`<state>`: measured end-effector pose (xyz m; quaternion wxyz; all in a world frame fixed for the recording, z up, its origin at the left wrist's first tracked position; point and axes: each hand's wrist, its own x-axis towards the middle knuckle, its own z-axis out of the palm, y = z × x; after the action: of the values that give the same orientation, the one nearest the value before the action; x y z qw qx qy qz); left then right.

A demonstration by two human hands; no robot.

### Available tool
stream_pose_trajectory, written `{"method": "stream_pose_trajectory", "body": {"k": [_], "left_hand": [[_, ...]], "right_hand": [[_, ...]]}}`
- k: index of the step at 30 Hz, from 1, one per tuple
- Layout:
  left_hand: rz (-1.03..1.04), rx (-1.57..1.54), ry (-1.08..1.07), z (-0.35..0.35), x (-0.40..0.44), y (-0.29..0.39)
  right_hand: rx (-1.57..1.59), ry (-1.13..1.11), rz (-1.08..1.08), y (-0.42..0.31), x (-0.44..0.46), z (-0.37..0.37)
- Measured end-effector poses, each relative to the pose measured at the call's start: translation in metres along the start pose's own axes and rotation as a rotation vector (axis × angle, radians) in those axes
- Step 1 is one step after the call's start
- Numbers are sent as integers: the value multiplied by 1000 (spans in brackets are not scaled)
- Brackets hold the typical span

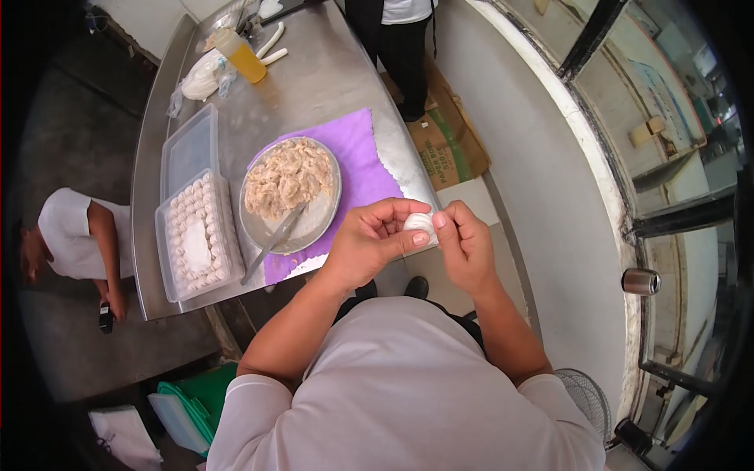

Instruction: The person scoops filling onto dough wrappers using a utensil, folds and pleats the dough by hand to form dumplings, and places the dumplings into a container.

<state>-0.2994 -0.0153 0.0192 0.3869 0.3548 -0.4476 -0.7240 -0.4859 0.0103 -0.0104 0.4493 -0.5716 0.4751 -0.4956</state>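
A small white dumpling (420, 225) is held up in front of my chest, just off the table's near right corner. My left hand (377, 239) is closed around it, thumb and fingers at its sides. My right hand (466, 245) pinches its right edge between thumb and forefinger. To the left, a round metal dish (333, 206) of pale minced filling (287, 179) rests on a purple cloth (357, 133). A flat metal spatula (275, 239) leans out over the dish's near rim. Beside it, a clear plastic box (236, 259) contains rows of dumplings and a white patch.
On the steel table (314, 82) stand a bottle of yellow liquid (250, 64) and a white plastic bag (203, 76). A box lid (191, 149) lies behind the dumpling box. One person (78, 235) is at left, another (402, 47) beyond the table. A fan (585, 392) is at lower right.
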Motion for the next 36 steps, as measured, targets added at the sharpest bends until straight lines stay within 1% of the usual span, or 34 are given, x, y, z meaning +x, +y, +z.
{"method": "stream_pose_trajectory", "body": {"k": [2,4,6,8,10,11,13,15,21,26,30,33,35,36], "left_hand": [[9,20,21,1,-1,-1],[19,17,8,3,-2,2],[35,15,1,4,-1,3],[2,46,-11,3,-3,3],[10,43,0,2,-4,3],[9,41,-7,1,-5,3],[17,25,20,1,-5,1],[28,-1,0,1,-6,1],[71,-16,25,-3,-7,-2],[81,-22,47,-7,-6,-4],[97,-2,30,-9,-4,-6],[113,-12,67,-11,-4,-8],[127,-45,100,-12,-5,-8],[142,-22,124,-13,-5,-6]], "right_hand": [[5,-8,-1,2,2,2],[59,56,-61,3,5,6],[19,36,-88,8,6,5],[-18,1,-119,8,6,5],[-53,-29,-68,4,5,4],[-48,-53,-77,4,5,6],[-1,12,-65,7,5,10],[29,-12,-60,7,7,12],[108,-52,-37,10,13,15],[162,-42,-13,7,17,22],[184,-53,-39,11,19,24],[203,-26,-16,10,21,31],[193,62,-9,13,24,37],[195,49,-10,12,26,39]]}}
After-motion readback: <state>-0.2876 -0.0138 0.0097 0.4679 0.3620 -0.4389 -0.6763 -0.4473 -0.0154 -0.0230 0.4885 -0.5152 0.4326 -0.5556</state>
